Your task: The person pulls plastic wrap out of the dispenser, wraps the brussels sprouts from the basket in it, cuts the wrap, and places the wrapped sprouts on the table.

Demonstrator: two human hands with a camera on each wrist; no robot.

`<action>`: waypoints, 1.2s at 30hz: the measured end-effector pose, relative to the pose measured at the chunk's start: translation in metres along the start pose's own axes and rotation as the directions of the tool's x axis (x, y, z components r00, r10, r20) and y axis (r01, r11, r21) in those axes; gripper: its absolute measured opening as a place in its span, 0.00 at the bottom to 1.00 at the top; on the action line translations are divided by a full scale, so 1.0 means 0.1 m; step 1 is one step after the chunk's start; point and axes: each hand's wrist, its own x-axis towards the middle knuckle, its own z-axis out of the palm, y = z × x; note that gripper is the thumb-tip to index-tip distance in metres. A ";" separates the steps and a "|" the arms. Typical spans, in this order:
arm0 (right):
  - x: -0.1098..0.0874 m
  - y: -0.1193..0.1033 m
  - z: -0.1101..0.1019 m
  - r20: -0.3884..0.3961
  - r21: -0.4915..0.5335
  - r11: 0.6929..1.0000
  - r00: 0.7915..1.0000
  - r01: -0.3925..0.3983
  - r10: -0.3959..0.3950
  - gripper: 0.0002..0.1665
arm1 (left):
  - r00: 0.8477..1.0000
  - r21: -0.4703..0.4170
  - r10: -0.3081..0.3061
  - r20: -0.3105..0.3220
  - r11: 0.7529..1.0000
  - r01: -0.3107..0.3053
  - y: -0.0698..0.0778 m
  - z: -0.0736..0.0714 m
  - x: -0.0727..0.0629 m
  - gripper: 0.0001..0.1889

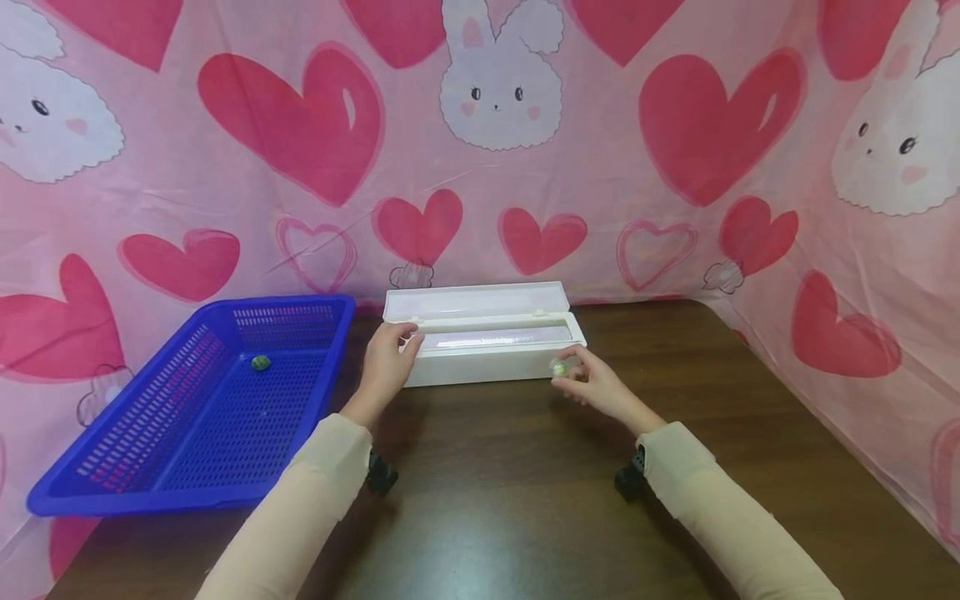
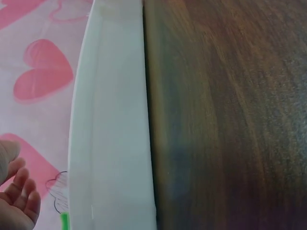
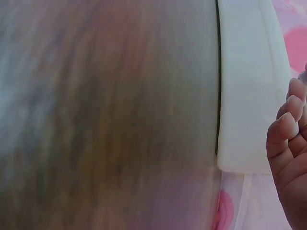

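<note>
A long white box (image 1: 487, 367) stands on the table with its hinged lid (image 1: 480, 300) raised at the back. A clear window-like panel (image 1: 495, 337) lies along its top. My left hand (image 1: 387, 354) is at the box's left front corner, thumb and fingers apart with nothing between them. At the right front corner, my right hand (image 1: 592, 382) pinches a small, shiny, pale-green wrapped piece (image 1: 558, 367) between thumb and fingertips. In the right wrist view, curled fingers (image 3: 283, 134) show beside the box, the piece mostly out of sight.
To the left, a blue plastic basket (image 1: 309, 417) with slotted walls holds one small green piece (image 1: 260, 362). The brown wooden table (image 1: 487, 500) extends in front of the box. A pink cloth (image 1: 600, 167) with hearts and rabbits hangs behind and at the sides.
</note>
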 end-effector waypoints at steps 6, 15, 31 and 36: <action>-0.02 0.08 -0.06 -0.021 -0.036 0.999 1.000 -0.022 0.021 0.21 | 1.000 0.023 -0.022 -0.007 0.999 0.022 -0.03 -0.01 -0.02 0.12; -0.05 0.15 -0.16 0.011 -0.064 0.997 0.999 -0.045 0.045 0.22 | 0.998 0.162 -0.049 0.029 0.986 0.044 -0.12 0.05 -0.09 0.15; -0.08 0.28 -0.31 0.079 -0.144 0.979 0.985 -0.142 0.154 0.19 | 0.997 0.289 -0.072 0.026 0.955 0.061 -0.23 0.13 -0.18 0.12; -0.12 0.29 -0.33 0.097 -0.190 0.967 0.977 -0.171 0.192 0.16 | 0.996 0.302 -0.083 0.033 0.951 0.069 -0.23 0.12 -0.17 0.11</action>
